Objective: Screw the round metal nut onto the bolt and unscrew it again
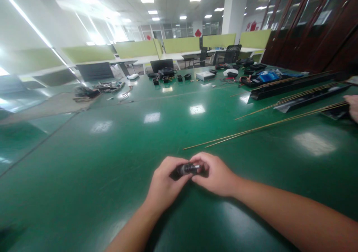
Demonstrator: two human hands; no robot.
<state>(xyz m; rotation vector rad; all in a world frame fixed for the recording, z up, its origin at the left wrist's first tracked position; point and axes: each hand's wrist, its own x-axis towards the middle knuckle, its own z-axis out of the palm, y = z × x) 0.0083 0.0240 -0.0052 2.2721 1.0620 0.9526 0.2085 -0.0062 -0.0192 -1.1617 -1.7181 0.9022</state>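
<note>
A small dark cylindrical part with a stepped, shiny tip lies on its side between my two hands, low over the table. My left hand is wrapped round its body, thumb in front and fingers behind. Around the tip end curls my right hand, its thumb and fingertips close against the part and almost meeting my left fingers. The side of the part that faces down into my palms is hidden, and its exact kind is too small to make out.
Beneath is a glossy green table. Thin brass-coloured rods stretch in from the right beside black channels. Another person's hand is at the right edge. A white box and several small black parts stand farther back.
</note>
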